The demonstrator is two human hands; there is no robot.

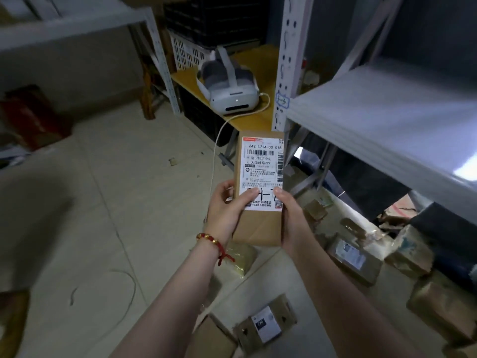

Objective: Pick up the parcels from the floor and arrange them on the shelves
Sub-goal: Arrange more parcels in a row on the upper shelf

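A long brown cardboard parcel (260, 228) with a white shipping label is held upright in front of me by both hands. My left hand (227, 208) grips its left edge, thumb lying across the label. My right hand (290, 215) grips the right edge, thumb on the label too. The grey metal shelf (387, 125) stands at the right, its board bare. Several more brown parcels lie on the floor below it, among them a labelled one (353, 259) and a small one (265, 324) near my forearms.
A white headset (229, 86) with a cable lies on a low yellow table (247, 60) behind the parcel. The shelf's perforated upright (286, 60) rises just right of it. A second shelf (77, 24) is at the upper left. Tiled floor (116, 189) spreads to the left.
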